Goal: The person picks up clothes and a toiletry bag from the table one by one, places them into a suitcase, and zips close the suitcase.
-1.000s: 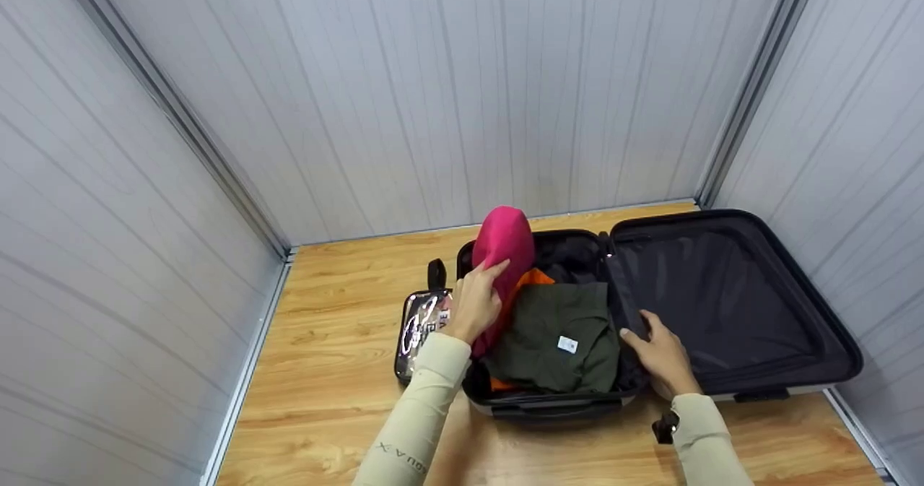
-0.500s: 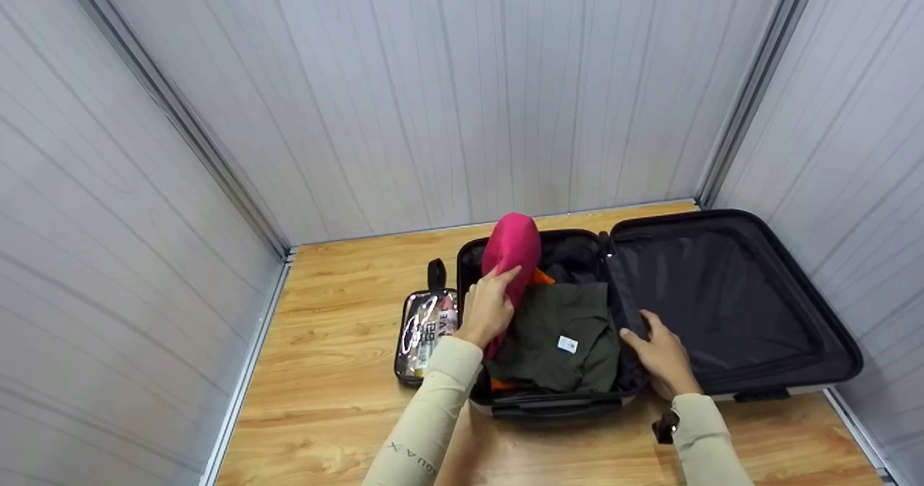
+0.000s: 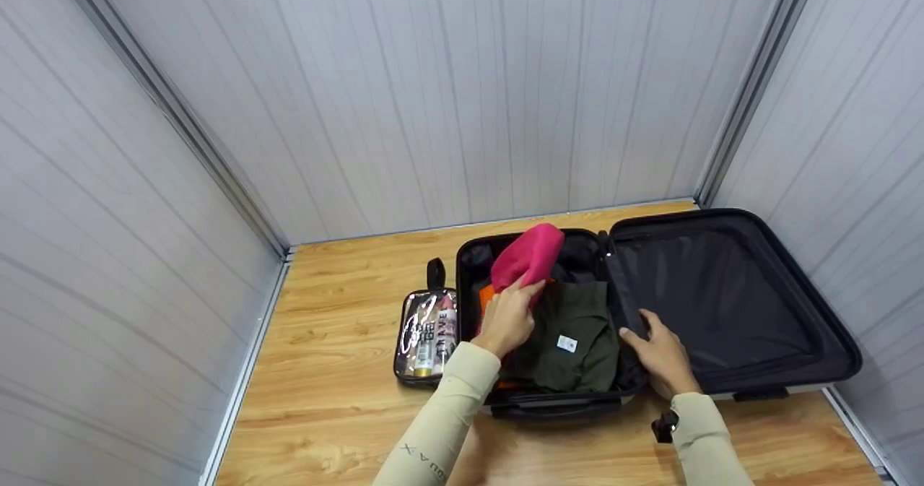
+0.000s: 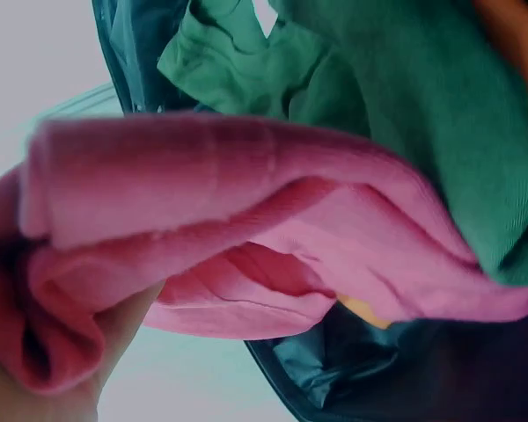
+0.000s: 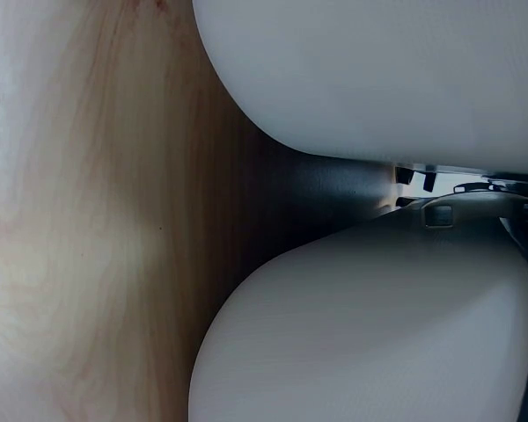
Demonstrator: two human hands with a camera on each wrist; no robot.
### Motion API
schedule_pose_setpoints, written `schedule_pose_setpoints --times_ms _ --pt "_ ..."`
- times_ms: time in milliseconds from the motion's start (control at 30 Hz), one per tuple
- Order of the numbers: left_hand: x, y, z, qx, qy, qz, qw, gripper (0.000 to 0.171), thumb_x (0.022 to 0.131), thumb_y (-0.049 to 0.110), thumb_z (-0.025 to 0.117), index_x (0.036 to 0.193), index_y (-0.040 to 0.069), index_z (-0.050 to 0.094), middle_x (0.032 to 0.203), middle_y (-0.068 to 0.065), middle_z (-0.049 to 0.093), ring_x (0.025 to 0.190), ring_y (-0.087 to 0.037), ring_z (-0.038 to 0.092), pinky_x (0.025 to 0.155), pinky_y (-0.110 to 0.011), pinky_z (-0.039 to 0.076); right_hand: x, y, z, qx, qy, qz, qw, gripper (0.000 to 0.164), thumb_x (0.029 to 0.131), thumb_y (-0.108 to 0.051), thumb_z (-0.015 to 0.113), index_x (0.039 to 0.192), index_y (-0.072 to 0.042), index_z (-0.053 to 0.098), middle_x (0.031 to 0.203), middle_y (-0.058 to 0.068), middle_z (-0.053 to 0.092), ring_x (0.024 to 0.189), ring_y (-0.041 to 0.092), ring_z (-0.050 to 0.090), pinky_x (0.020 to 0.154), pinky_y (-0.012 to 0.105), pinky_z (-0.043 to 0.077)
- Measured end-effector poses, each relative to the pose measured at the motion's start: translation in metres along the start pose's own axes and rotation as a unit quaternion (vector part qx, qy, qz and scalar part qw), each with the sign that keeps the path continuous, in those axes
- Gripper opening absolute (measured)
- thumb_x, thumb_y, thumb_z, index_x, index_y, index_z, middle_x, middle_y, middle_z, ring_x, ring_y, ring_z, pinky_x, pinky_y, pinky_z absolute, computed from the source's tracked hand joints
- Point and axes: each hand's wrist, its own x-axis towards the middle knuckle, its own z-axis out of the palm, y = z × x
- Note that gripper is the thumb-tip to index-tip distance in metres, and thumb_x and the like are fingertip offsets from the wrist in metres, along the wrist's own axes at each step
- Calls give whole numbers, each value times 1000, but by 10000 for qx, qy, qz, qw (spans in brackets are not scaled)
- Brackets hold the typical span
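Note:
My left hand (image 3: 507, 320) grips a folded pink garment (image 3: 530, 255) over the left part of the open suitcase (image 3: 556, 404). In the left wrist view the pink garment (image 4: 246, 185) stretches from the hand across the case. Inside the case lies a dark green garment (image 3: 577, 313) with a white label, and orange cloth (image 3: 486, 297) shows beneath. My right hand (image 3: 663, 356) holds the suitcase's hinge-side edge, thumb and index finger at the rim. The right wrist view shows only the pale outer shells (image 5: 361, 325) of the case, without the hand.
A clear toiletry bag (image 3: 419, 334) with black trim and bottles inside stands against the suitcase's left side. The dark-lined lid (image 3: 722, 298) lies open to the right, near the wall. Panel walls (image 3: 462, 110) enclose the wooden floor (image 3: 310, 385).
My left hand has moved right with the pink garment, which now leans right and uncovers orange cloth on the left. More of the toiletry bag shows. The right hand keeps its place.

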Motion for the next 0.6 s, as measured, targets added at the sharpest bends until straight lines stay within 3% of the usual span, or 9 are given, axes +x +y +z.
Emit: schedule_pose_setpoints --times_ms 300,600 --pt "-8 11 17 66 -649 184 9977 56 89 2 55 141 22 64 153 1 55 101 -33 74 76 -46 61 1 0 0 42 47 6 10000 82 103 -53 52 163 -8 21 160 33 32 142 54 38 113 66 34" --pt "-17 19 31 362 -1380 502 9885 58 89 6 59 144 23 60 162 4 44 106 -33 73 82 -44 60 1 -2 2 -30 102 9 9999 79 103 -50 54 162 -7 24 158 33 35 140 53 41 113 65 35"
